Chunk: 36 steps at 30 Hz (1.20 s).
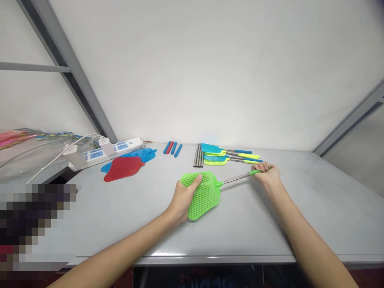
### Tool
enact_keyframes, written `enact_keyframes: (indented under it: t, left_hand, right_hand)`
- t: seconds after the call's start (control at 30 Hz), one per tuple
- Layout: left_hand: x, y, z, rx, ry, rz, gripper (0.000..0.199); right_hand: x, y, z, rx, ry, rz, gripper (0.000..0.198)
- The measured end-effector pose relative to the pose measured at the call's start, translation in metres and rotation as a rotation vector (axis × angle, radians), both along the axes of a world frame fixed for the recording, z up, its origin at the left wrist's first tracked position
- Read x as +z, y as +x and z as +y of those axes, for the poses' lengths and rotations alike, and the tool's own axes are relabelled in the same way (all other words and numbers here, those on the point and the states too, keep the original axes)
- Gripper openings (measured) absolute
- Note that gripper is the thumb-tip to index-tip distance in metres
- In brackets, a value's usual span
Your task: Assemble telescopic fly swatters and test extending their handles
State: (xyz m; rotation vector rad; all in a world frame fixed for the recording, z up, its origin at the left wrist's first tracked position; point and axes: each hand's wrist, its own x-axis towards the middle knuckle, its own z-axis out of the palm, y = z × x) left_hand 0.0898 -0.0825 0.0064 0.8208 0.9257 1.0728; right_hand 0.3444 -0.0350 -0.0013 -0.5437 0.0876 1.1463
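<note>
Your left hand (181,199) is closed on the far-left edge of a green fly swatter (216,186), thumb (196,183) laid flat across the top of the mesh and the other fingers mostly hidden underneath. Your right hand (268,175) is curled round the swatter's green handle (254,172), fingers bent in, with a bit of the handle's end poking out past the grip. So both hands are gripping the same piece, one at each end.

The swatter sits in front of you over the middle of the grey table (240,236), tilted so the handle end is nearer the back right. Its head (205,200) is a broad bright green leaf shape full of small holes, narrowing to a neck where a thin silvery rod (237,178) runs to the handle (whether the head touches the tabletop, you can't really tell from here).

Beyond it, near the wall, lie several swatters (211,148) with blue and yellow-green heads, the metal tubes (198,156) just beside them, and four loose grips (170,147), three blue and one red. To the left, a red swatter head (123,168) partly covers some blue heads (147,154), close to a white power strip (129,144).
</note>
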Motion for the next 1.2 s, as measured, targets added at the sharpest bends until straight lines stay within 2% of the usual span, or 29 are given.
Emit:
enact_keyframes:
  t: [0.27,0.5,0.77,0.97,1.2]
  left_hand:
    - [-0.001,-0.003,0.004,0.006,-0.063,-0.042,0.030]
    - [-0.008,-0.004,0.010,-0.008,-0.235,-0.081,0.026]
    - [-0.010,-0.008,0.018,-0.105,-0.325,-0.178,0.023]
    - [-0.003,-0.010,0.016,-0.216,-0.337,-0.270,0.024]
    - [-0.010,-0.009,0.015,-0.298,-0.450,-0.292,0.029]
  right_hand:
    - [-0.004,-0.007,0.000,-0.033,0.057,-0.010,0.017]
    - [-0.006,-0.016,-0.002,-0.016,0.142,-0.033,0.018]
    - [-0.001,-0.013,-0.006,0.097,0.373,-0.032,0.024]
    - [-0.004,-0.011,-0.004,0.139,0.441,0.039,0.025]
    - [0.000,-0.007,-0.006,0.194,0.556,-0.005,0.027]
